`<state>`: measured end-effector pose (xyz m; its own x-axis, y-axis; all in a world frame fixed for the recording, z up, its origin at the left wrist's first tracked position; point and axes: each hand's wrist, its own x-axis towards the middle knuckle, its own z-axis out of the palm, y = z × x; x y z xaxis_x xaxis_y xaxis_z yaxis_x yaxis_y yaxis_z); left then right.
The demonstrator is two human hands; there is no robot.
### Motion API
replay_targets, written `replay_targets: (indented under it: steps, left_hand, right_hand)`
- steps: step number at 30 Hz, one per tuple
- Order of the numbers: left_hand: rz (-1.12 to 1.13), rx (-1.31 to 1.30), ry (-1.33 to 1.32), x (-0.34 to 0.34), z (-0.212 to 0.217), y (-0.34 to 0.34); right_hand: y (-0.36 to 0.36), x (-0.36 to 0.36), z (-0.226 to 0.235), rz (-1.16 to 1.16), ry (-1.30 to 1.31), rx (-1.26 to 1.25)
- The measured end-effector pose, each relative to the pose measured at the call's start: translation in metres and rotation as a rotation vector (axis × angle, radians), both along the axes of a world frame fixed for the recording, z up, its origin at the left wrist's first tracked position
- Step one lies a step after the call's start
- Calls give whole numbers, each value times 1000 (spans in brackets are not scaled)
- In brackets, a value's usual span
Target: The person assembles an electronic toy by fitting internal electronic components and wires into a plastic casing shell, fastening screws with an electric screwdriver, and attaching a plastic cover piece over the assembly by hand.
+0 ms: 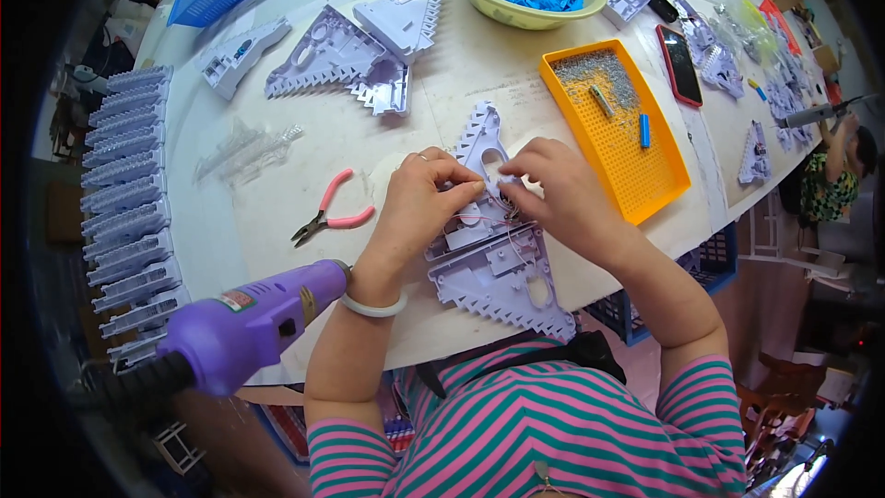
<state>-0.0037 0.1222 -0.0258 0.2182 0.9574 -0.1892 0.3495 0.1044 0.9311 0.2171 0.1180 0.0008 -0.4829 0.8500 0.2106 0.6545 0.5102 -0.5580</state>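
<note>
Two lavender plastic shell halves with jagged, toothed edges lie open in front of me. My left hand (pixel 426 195) is over the upper shell half (pixel 481 134), thumb and forefinger pressed together; whatever they pinch is too small to make out. Thin red and white wires (pixel 475 218) run just below these fingertips. My right hand (pixel 564 195) hovers at the other side of the same half, fingers curled, with a gap between thumb and forefinger. The lower shell half (pixel 502 284) lies nearer to me, its inside facing up. Left of my left hand rest pink-handled pliers (pixel 334 209).
A purple power tool (pixel 249 323) juts in beside my left forearm. To the right stands a yellow tray (pixel 659 180) of small metal parts, with a phone (pixel 679 65) beyond it. A bowl (pixel 590 0) of blue pieces, more shells (pixel 323 55) and a stacked row (pixel 134 212) surround the workspace.
</note>
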Motion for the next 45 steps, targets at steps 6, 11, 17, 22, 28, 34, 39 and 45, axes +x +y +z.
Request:
replay_targets:
  steps: [6,11,17,22,28,34,39,45]
  left_hand:
    - [166,163,-5,-5,-9,0]
    - [52,389,148,-2,-16,-7]
    - [60,403,209,1,-17,-8]
    - [-22,304,238,2,-10,-3]
    - [-46,278,226,0,-10,-2]
    - [-24,260,210,3,-10,-5]
    - [-8,230,210,4,-11,-5]
    - [33,243,157,5,-16,-6]
  right_hand:
    - [5,-6,12,-249,110,-391]
    - [2,-6,0,-38,97,-195]
    - [-5,-11,-14,-2,37,-27]
    - [-5,-11,-18,-39,50,-58]
    - [-6,-10,-27,-45,88,-23]
    - [-4,-9,-29,-277,191,-280]
    - [4,-14,-26,-415,160,-601]
    - [17,-15,-19,-461,196,-841]
